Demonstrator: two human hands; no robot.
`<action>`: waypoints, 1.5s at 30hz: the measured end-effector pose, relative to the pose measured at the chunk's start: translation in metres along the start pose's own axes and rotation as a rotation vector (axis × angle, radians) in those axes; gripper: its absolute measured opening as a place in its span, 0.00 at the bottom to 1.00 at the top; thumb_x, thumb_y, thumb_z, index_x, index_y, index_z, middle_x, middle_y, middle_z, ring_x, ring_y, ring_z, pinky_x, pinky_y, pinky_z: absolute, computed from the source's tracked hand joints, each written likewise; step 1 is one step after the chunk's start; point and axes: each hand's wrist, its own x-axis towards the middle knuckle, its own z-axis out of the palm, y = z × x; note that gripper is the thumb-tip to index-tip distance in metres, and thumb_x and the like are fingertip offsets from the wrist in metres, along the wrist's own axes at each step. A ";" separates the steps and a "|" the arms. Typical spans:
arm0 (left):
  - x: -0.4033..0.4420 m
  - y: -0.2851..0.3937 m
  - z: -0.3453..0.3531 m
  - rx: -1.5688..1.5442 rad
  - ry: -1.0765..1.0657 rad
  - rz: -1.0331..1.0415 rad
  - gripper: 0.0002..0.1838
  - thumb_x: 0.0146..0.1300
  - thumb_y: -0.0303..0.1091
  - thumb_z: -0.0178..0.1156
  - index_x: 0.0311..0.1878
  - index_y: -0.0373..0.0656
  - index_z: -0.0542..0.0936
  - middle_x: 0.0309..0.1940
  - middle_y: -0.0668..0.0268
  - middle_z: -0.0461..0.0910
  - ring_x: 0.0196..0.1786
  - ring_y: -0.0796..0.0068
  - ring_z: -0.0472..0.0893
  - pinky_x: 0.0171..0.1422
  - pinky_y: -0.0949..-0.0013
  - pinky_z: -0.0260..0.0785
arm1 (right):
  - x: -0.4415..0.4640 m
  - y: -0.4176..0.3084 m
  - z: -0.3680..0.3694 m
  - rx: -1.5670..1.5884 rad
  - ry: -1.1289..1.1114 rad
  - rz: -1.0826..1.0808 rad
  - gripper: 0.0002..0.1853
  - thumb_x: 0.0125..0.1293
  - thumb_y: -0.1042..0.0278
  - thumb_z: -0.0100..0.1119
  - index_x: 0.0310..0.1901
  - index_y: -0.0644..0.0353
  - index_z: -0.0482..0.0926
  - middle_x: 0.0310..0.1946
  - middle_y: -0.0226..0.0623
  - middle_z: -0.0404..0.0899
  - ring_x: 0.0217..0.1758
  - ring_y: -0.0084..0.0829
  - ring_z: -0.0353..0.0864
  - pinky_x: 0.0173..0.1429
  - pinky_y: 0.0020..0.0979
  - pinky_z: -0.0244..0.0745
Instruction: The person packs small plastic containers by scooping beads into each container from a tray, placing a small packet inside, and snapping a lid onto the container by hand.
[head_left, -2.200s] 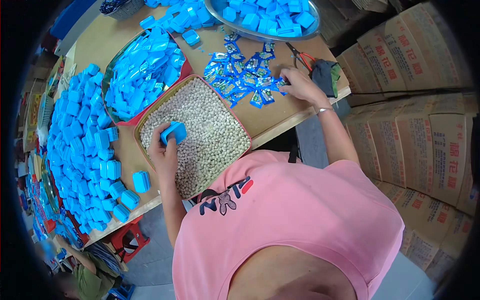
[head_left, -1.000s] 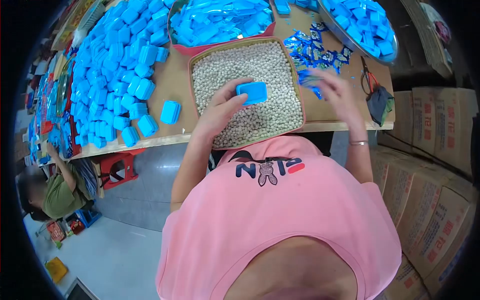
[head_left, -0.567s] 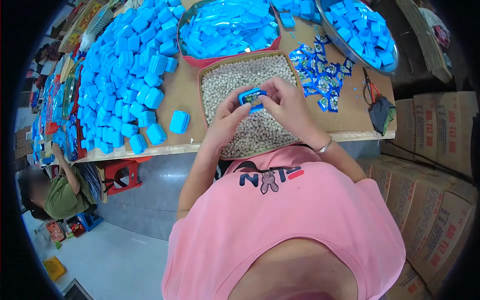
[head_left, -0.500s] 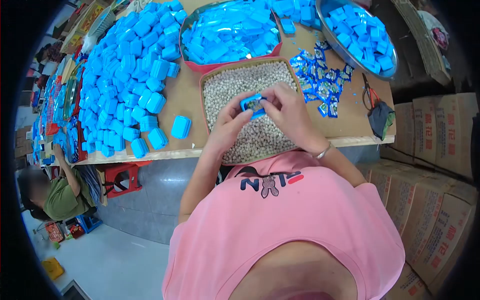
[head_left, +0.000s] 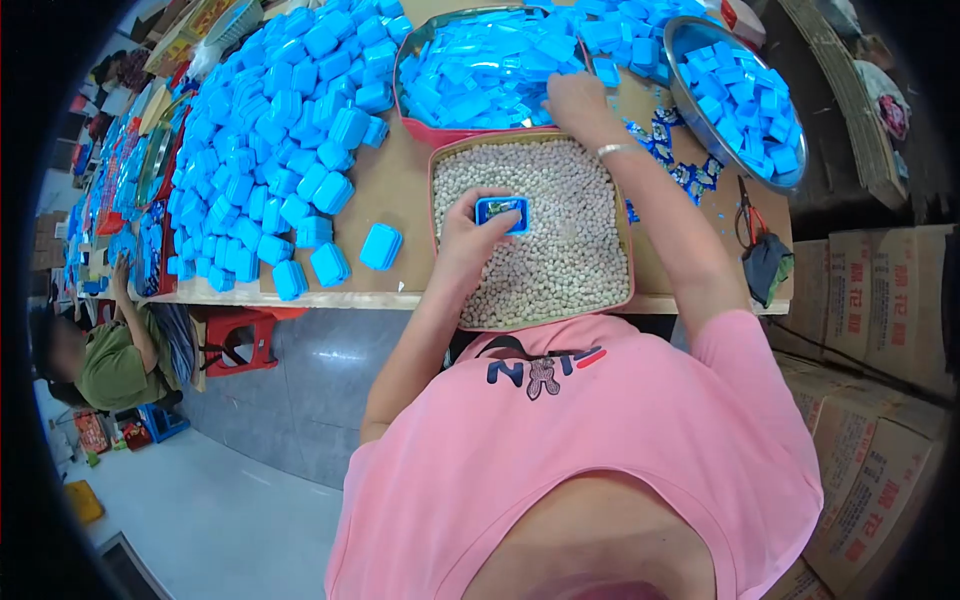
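Note:
My left hand (head_left: 473, 237) is closed around a small blue plastic box (head_left: 513, 204), its thumb resting over the top. A dark printed packet shows inside the box. Below lies a square tray (head_left: 631, 250) of pale round beads or dried peas (head_left: 560, 260). My right hand (head_left: 580, 105) reaches to the right side of a red-rimmed tray (head_left: 440, 134) heaped with flat blue plastic pieces (head_left: 480, 70). Its fingers are curled down at the pieces, and whatever they grip is hidden.
A large pile of closed blue boxes (head_left: 270, 140) covers the table's left. A metal bowl (head_left: 683, 95) of blue pieces, printed packets (head_left: 690, 175) and red-handled scissors (head_left: 748, 215) lie right. Cartons (head_left: 880, 290) stand beyond. Another person (head_left: 125, 365) sits far left.
My right hand has left the small box and moved up to the red-rimmed tray. My left hand still holds the box over the beads. The view has shifted slightly.

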 end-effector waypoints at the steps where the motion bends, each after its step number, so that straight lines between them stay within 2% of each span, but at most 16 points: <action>1: -0.001 -0.001 -0.001 0.000 0.011 -0.006 0.16 0.58 0.25 0.62 0.51 0.39 0.77 0.39 0.62 0.80 0.36 0.79 0.79 0.36 0.79 0.74 | 0.006 -0.002 0.007 0.008 -0.006 -0.008 0.09 0.54 0.64 0.63 0.33 0.59 0.79 0.29 0.44 0.83 0.30 0.48 0.80 0.35 0.42 0.74; 6: -0.001 -0.003 -0.003 -0.031 0.048 0.033 0.14 0.56 0.24 0.64 0.48 0.40 0.78 0.35 0.63 0.81 0.34 0.78 0.80 0.33 0.79 0.74 | 0.013 0.001 0.022 0.179 -0.110 0.131 0.10 0.54 0.67 0.61 0.36 0.60 0.76 0.33 0.43 0.83 0.33 0.45 0.81 0.37 0.41 0.75; 10: 0.003 -0.003 -0.007 -0.197 0.058 -0.044 0.15 0.56 0.23 0.64 0.48 0.39 0.79 0.35 0.63 0.81 0.35 0.77 0.81 0.33 0.79 0.74 | -0.031 0.001 -0.041 0.290 0.311 -0.058 0.10 0.55 0.70 0.60 0.38 0.60 0.73 0.34 0.40 0.80 0.35 0.42 0.79 0.38 0.39 0.74; 13: 0.005 -0.004 -0.012 -0.192 0.057 -0.065 0.16 0.56 0.23 0.63 0.49 0.39 0.78 0.37 0.62 0.81 0.36 0.77 0.81 0.35 0.79 0.74 | -0.079 -0.018 -0.057 0.139 0.244 -0.121 0.09 0.55 0.71 0.60 0.38 0.58 0.73 0.33 0.37 0.76 0.37 0.40 0.76 0.39 0.37 0.73; 15: 0.007 -0.006 -0.013 -0.181 0.050 -0.086 0.18 0.56 0.23 0.63 0.51 0.39 0.77 0.39 0.61 0.81 0.37 0.76 0.81 0.36 0.79 0.74 | -0.111 -0.027 -0.037 0.262 0.260 -0.424 0.10 0.55 0.70 0.61 0.38 0.56 0.73 0.33 0.35 0.73 0.37 0.40 0.75 0.39 0.36 0.72; 21: 0.003 -0.004 -0.013 -0.433 -0.092 -0.047 0.24 0.54 0.20 0.63 0.56 0.39 0.73 0.45 0.58 0.79 0.43 0.74 0.81 0.42 0.79 0.74 | -0.147 -0.042 -0.050 0.509 0.047 -0.184 0.11 0.54 0.70 0.62 0.38 0.57 0.73 0.35 0.36 0.73 0.38 0.39 0.75 0.40 0.36 0.72; 26: -0.003 -0.008 -0.007 -0.212 -0.189 0.063 0.30 0.51 0.16 0.62 0.60 0.41 0.70 0.50 0.59 0.77 0.47 0.74 0.79 0.47 0.77 0.73 | -0.146 -0.040 -0.045 0.471 0.001 -0.073 0.13 0.53 0.70 0.64 0.39 0.58 0.73 0.35 0.36 0.73 0.38 0.39 0.75 0.41 0.36 0.72; 30: -0.004 -0.002 -0.005 -0.122 -0.186 0.164 0.31 0.50 0.14 0.62 0.60 0.42 0.71 0.51 0.61 0.76 0.48 0.76 0.78 0.48 0.77 0.72 | -0.137 -0.020 -0.053 0.829 -0.129 0.001 0.14 0.51 0.70 0.66 0.38 0.59 0.74 0.36 0.37 0.72 0.39 0.40 0.75 0.41 0.36 0.72; 35: -0.005 -0.002 -0.001 -0.090 -0.184 0.191 0.31 0.50 0.14 0.62 0.60 0.42 0.71 0.51 0.63 0.77 0.47 0.78 0.78 0.48 0.78 0.71 | -0.143 -0.031 -0.035 0.647 0.037 -0.132 0.11 0.51 0.72 0.65 0.36 0.59 0.75 0.36 0.36 0.74 0.39 0.39 0.75 0.42 0.34 0.71; 41: -0.008 0.001 -0.002 -0.088 -0.185 0.210 0.29 0.50 0.14 0.62 0.59 0.42 0.72 0.48 0.64 0.79 0.47 0.78 0.78 0.48 0.78 0.71 | -0.144 -0.045 -0.040 0.715 -0.014 -0.122 0.09 0.50 0.74 0.65 0.34 0.58 0.75 0.36 0.36 0.75 0.39 0.37 0.74 0.43 0.33 0.71; 45: -0.009 0.002 -0.002 -0.059 -0.176 0.172 0.28 0.50 0.15 0.63 0.57 0.42 0.73 0.44 0.66 0.80 0.45 0.79 0.78 0.47 0.78 0.71 | -0.142 -0.030 -0.042 0.783 -0.034 -0.030 0.12 0.49 0.75 0.66 0.37 0.58 0.76 0.41 0.36 0.77 0.42 0.37 0.75 0.47 0.34 0.71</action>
